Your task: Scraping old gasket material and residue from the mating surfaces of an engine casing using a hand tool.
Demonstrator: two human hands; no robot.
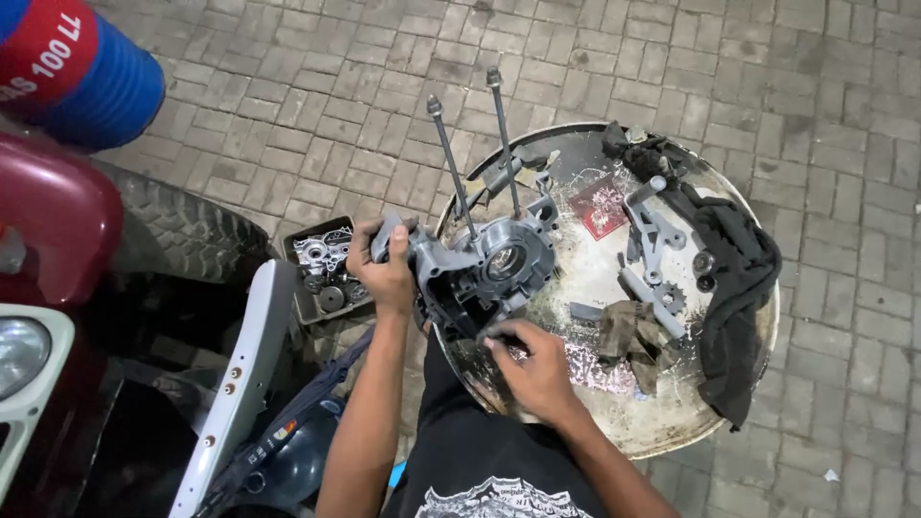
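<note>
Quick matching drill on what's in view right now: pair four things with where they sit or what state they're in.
Things:
1. engine casing
2. black cloth
3. blue drum
4. small parts tray

Places or states:
A. top left corner of the view
B. on the pavers, left of the round metal pan
C. held by the left hand, two long studs standing up
D. draped over the pan's right rim

Pairs: 1-C, 2-D, 3-A, 4-B

The blue drum point(82, 72) at eleven o'clock and the headlamp point(19, 355) at nine o'clock are cut off by the frame's edge, while the left hand point(384, 273) hides the engine casing's point(484, 269) near corner.
</note>
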